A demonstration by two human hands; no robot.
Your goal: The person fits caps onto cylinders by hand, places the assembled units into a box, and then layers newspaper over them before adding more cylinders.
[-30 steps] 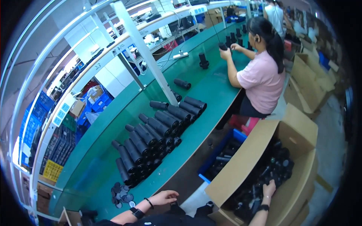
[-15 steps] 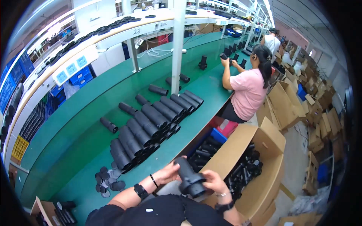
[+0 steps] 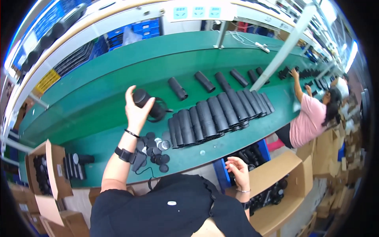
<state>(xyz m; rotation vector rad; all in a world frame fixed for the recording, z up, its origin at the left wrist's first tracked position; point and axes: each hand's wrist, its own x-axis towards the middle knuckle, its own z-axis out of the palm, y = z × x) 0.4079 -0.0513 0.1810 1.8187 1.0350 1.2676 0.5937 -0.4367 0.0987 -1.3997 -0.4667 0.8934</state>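
Observation:
My left hand (image 3: 137, 112) is stretched out over the green bench, its thumb and fingers closed around a black cylindrical part with a wide collar (image 3: 158, 110). Just to the right of that part, a stacked row of ribbed black tubes (image 3: 205, 118) lies on the bench. Loose dark discs (image 3: 154, 148) are scattered below my left hand, near my wrist. My right hand (image 3: 239, 172) hangs over a blue bin (image 3: 222, 173) of black parts, fingers loosely bent and apart, with nothing visible in them.
An open cardboard box (image 3: 272, 168) of black parts stands beside my right arm; another box (image 3: 57, 172) sits at the left. Single black tubes (image 3: 205, 81) lie behind the stack. A metal post (image 3: 282, 49) rises from the bench. A co-worker in pink (image 3: 310, 126) works on the right.
My view has swung left. My left hand has carried the collared black part from in front of my body out over the bench, and my right hand has let go of it.

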